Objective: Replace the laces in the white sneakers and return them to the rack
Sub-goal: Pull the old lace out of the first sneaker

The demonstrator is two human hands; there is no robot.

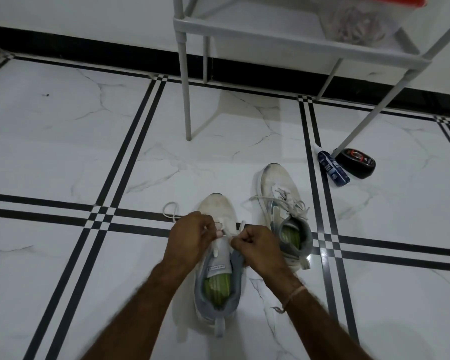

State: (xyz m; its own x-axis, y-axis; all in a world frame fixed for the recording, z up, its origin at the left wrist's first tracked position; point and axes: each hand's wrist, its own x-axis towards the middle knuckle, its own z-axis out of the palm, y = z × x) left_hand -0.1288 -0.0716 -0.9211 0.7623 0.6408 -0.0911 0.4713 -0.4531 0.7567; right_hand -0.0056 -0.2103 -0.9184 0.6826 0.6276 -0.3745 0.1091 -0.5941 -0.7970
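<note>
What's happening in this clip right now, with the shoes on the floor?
A person is working on the nearer white sneaker on the tiled floor. The left hand and right hand both pinch the white lace over its tongue, and a loop of it trails on the floor to the left. The second sneaker stands to the right with its lace in. Neither shoe is on the rack yet.

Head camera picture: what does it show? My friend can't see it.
A person's left hand and right hand pinch a white lace over a white sneaker on a marble floor. A second sneaker, laced, stands to its right. Behind are a grey rack and its legs, with a blue tube and a black container beside one.
</note>
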